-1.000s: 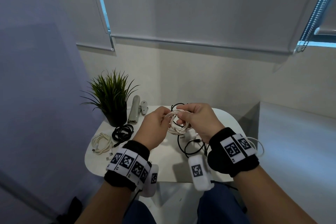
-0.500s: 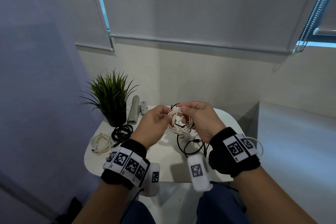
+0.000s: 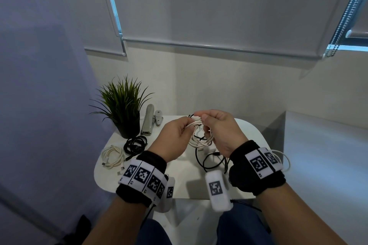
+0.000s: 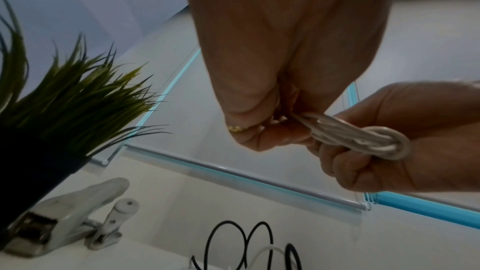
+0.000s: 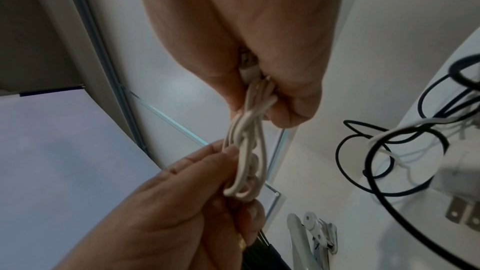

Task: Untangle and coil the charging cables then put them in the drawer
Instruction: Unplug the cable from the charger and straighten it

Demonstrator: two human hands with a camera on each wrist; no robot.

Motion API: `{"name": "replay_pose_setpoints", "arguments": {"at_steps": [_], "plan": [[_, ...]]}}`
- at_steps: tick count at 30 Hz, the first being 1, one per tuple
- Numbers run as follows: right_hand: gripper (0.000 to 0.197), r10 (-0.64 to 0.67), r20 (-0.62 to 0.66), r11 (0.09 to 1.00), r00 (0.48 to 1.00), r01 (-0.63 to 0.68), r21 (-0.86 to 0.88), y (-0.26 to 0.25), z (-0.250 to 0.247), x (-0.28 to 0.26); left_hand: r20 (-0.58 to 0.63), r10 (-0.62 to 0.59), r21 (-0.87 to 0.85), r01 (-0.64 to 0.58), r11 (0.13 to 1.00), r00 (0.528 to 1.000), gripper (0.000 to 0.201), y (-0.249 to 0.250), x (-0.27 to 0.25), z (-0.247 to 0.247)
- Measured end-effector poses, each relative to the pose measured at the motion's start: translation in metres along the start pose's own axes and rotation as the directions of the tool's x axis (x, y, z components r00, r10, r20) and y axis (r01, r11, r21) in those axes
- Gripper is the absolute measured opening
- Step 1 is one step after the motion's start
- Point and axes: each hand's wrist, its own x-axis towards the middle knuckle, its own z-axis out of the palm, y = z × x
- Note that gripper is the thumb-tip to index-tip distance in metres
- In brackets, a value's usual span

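Over the table point(image 3: 247, 133), head view: both hands raised, left hand point(image 3: 173, 139) and right hand point(image 3: 221, 131) each pinching the white coil point(image 3: 199, 139). Risk: wrap slips and the coil springs loose, if either pinch eases.

Left wrist view: left fingers point(image 4: 259, 130) curled, nipping one end of the coil.

Right wrist view: right fingers point(image 5: 291, 98) clamp coil and plug; black cable point(image 5: 389, 161) loose on the table below.

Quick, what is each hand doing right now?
Left hand: pinching one side of the coiled white cable.
Right hand: gripping the same white cable at its other side.
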Motion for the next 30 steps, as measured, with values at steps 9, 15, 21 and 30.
{"name": "replay_pose_setpoints", "arguments": {"at_steps": [9,15,21,30], "plan": [[0.026,-0.057,-0.010,0.995,0.998,0.056,-0.084,-0.001,0.001,0.001,-0.070,-0.020,0.053,0.024,0.998,0.997,0.010,-0.002,0.000,0.009],[0.030,-0.103,0.006,0.951,0.995,0.100,-0.293,0.003,0.000,0.002,-0.137,-0.004,0.122,0.020,0.992,0.991,0.016,-0.005,-0.001,0.010],[0.010,-0.082,0.170,0.956,0.982,0.125,-0.264,0.002,-0.005,0.001,-0.215,0.046,0.131,-0.018,0.991,0.976,0.006,-0.008,0.000,0.006],[0.020,-0.184,0.079,0.913,0.980,0.200,-0.356,0.012,0.000,0.004,-0.191,0.085,0.153,-0.056,0.987,0.978,0.014,-0.008,0.002,0.002]]}}
